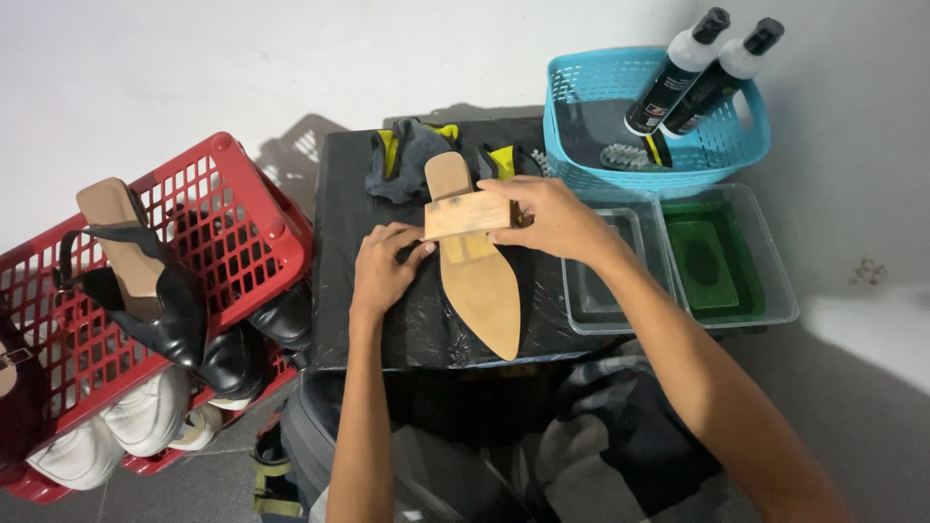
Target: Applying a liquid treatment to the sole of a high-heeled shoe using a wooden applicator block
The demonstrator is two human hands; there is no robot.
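Item: tan pointed shoe (477,261), sole up on the bench (334,291). Your right hand (550,219) fingers clamp the heel; left hand (380,266) fingers press its edge. Keep it flat, braced.

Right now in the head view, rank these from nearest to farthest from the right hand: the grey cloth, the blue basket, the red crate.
From the right hand:
1. Grey cloth, just left and behind on the black-covered surface.
2. Blue basket, behind to the right.
3. Red crate, far left on the floor.

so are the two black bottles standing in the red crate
No, the two black bottles lean in the blue basket at the table's far right, while the red crate on the left holds shoes.
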